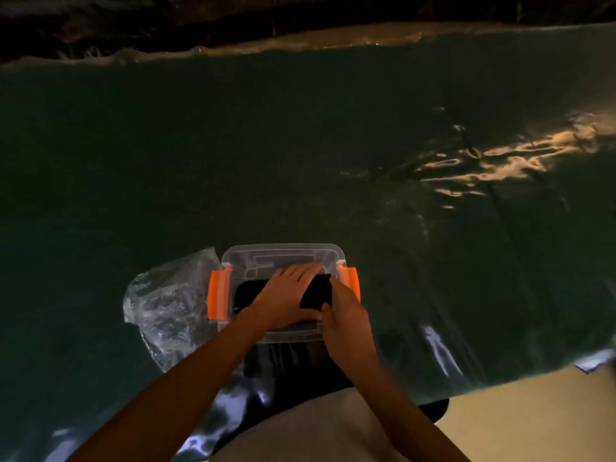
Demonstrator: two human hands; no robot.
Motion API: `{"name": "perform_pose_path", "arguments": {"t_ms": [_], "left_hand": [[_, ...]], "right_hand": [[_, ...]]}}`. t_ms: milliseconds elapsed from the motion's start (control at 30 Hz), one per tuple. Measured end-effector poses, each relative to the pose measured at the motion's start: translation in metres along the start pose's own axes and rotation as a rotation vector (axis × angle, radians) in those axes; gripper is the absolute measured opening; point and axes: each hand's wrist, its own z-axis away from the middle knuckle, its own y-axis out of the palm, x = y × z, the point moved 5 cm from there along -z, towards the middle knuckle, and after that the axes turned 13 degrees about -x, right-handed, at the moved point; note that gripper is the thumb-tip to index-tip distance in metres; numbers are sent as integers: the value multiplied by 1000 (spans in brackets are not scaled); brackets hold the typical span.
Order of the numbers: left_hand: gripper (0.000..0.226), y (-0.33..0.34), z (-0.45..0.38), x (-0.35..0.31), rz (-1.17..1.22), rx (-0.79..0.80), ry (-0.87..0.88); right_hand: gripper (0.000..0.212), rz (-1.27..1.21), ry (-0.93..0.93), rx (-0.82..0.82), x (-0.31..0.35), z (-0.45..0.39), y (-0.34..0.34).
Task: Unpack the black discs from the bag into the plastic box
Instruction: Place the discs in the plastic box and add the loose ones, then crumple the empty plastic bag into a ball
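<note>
A clear plastic box [283, 253] with orange side latches [218, 293] sits on the dark table right in front of me. A row of black discs [246, 290] lies inside it. My left hand [286, 295] rests flat on top of the discs, fingers spread toward the right. At the row's right end, my right hand [343, 311] holds the discs with thumb and fingers, next to the right latch. A crumpled clear plastic bag [166, 301] lies just left of the box; whether anything is in it I cannot tell.
The table is covered with a dark green shiny sheet [300, 145], wrinkled at the right. Its near edge [500, 378] runs by my lap, with pale floor at the lower right. The scene is dim.
</note>
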Motion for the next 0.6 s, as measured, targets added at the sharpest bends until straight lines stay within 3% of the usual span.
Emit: {"name": "perform_pose_path", "arguments": {"t_ms": [100,200,400,500,600], "left_hand": [[58,-26,15,2,97,-152,-34],[32,-67,51,12,239,-534,-90],[15,-105,161,77,375,-1114,-585],[16,-96,217,120,329,-1227,-879],[20,-68,256,163,385,-1119,-1163]], "right_hand": [[32,-65,-16,-63,-3,0,-11],[28,-126,-28,-83,-1,0,-14],[26,-234,-222,39,26,28,7],[25,-245,-280,177,36,53,29],[15,-193,-302,321,35,78,62]]}}
